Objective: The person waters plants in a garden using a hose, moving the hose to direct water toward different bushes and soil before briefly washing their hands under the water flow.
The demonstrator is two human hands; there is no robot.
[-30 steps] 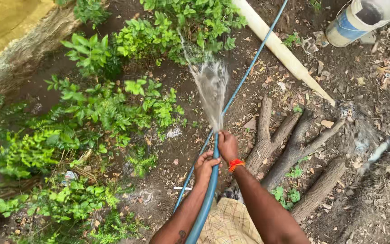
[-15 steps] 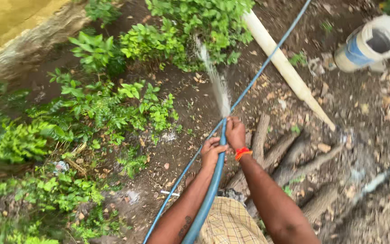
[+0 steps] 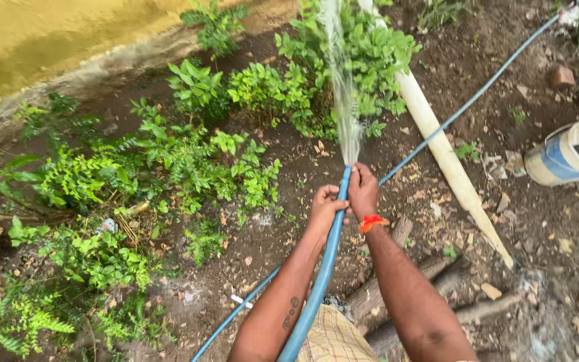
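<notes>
we hold the blue hose [image 3: 324, 268] with both hands, left hand [image 3: 326, 206] and right hand [image 3: 363, 191], each grip clamped around it, water [image 3: 343, 87] spraying over green plants [image 3: 249, 94].

Green shrubs [image 3: 189, 161], cream pipe [image 3: 447, 157] on soil, logs [image 3: 376, 291] — tipped white-blue bucket [image 3: 567, 157], yellow wall [image 3: 48, 33]

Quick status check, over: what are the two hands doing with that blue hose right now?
Left hand and right hand both grip the blue hose near its end. Water spray hits the green plants. Nothing blocks it.
</notes>
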